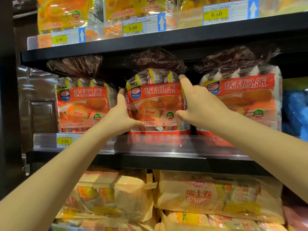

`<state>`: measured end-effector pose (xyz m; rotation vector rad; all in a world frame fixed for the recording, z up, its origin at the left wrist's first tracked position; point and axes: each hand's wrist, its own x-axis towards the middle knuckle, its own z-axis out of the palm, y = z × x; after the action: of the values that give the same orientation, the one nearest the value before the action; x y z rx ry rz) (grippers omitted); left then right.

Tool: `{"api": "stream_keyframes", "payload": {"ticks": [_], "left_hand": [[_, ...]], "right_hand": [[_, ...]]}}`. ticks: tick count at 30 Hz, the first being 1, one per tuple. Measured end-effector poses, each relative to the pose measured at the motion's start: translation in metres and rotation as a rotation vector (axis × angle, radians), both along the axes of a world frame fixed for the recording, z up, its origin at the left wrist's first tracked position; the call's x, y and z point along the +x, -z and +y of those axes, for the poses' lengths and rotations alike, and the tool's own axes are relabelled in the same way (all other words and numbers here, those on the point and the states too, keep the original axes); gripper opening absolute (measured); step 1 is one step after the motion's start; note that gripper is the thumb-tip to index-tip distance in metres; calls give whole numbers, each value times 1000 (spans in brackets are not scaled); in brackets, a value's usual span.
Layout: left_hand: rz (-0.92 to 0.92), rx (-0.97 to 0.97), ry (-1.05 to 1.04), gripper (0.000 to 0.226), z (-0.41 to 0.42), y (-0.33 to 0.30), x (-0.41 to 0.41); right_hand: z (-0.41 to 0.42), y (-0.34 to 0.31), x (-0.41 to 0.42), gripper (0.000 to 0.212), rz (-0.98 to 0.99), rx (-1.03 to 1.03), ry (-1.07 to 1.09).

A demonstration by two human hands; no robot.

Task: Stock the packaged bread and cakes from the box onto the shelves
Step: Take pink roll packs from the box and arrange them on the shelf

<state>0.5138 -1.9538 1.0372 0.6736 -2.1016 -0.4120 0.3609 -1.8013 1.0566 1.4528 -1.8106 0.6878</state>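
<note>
The red Daliyuan pie pack (155,100) stands upright on the middle shelf (150,160), clasped between left hand (120,114) and right hand (198,102), fingers curled around its sides.

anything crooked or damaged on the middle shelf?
Nothing damaged. The middle red pack, held by the left hand and right hand, sits slightly turned and forward of the two neighbouring red packs; not yet squared up.
</note>
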Motion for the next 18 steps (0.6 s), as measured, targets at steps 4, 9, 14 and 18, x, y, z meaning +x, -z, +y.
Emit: {"api": "stream_keyframes", "payload": {"ticks": [4,9,14,18], "left_hand": [[-2,-30,19,118,2,1,-4],[-7,-63,6,117,4,3,-11],[-41,-92,-32,116,7,4,-11],[-44,-113,-54,115,9,6,-12]], "right_hand": [[1,-1,-3,93,3,-14,11],[6,-3,-7,91,4,2,36],[8,-4,-8,91,0,21,31],[8,-8,-9,89,0,58,37]]}}
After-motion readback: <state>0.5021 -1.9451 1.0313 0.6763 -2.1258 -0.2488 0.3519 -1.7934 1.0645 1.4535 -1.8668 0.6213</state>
